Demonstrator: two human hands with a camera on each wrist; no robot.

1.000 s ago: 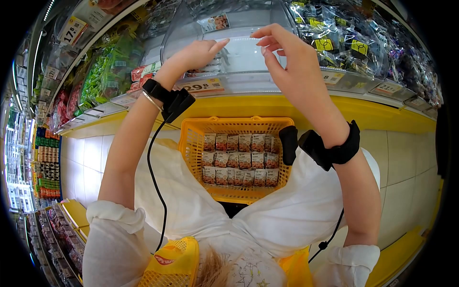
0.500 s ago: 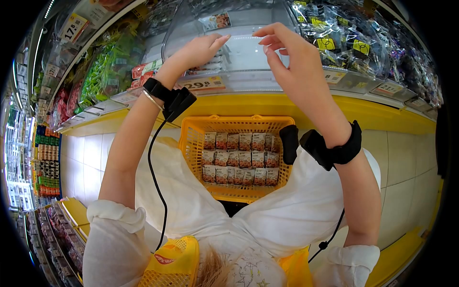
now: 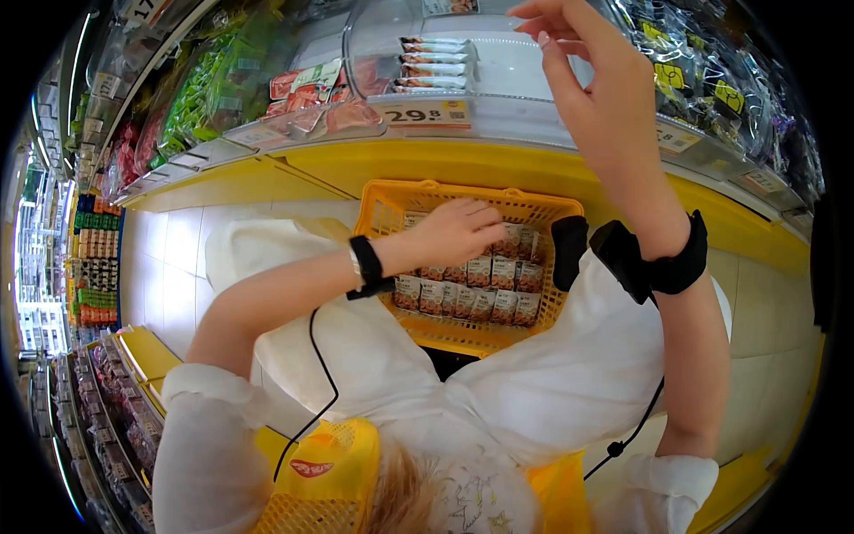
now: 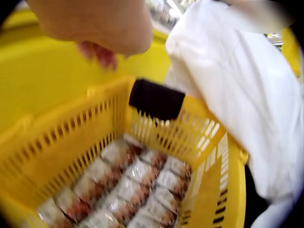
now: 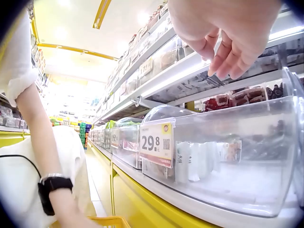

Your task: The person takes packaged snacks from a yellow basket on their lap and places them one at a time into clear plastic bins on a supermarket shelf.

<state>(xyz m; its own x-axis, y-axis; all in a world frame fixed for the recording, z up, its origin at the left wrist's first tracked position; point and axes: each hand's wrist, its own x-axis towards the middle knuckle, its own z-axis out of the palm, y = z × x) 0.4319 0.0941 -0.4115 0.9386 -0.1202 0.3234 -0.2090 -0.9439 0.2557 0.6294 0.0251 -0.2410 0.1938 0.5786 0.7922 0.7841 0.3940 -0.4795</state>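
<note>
My left hand (image 3: pixel 458 233) reaches over the yellow shopping basket (image 3: pixel 378 200), its fingers loosely bent above the small snack packets (image 3: pixel 480 271) and hiding some of them. No packet shows in its fingers in the blurred left wrist view, where the hand (image 4: pixel 102 26) is above the basket's rim. Packets (image 4: pixel 128 187) lie in rows on the basket's floor. Loosely curled and holding nothing, my right hand (image 3: pixel 605 89) hovers over the clear plastic bin (image 5: pixel 228 190). Several slim packets (image 3: pixel 434 67) stand in a row at that bin's left side.
A price tag (image 3: pixel 427 116) reading 29.8 hangs on the bin's front. To the left are red packs (image 3: pixel 307 84) and green bags (image 3: pixel 191 102); dark wrapped goods (image 3: pixel 729 89) fill the right-hand bins. A black pad (image 3: pixel 569 252) hangs over the basket's right rim.
My left hand has come from the bin down to the basket, uncovering the row of slim packets. The right hand stays over the bin. The head view has shifted.
</note>
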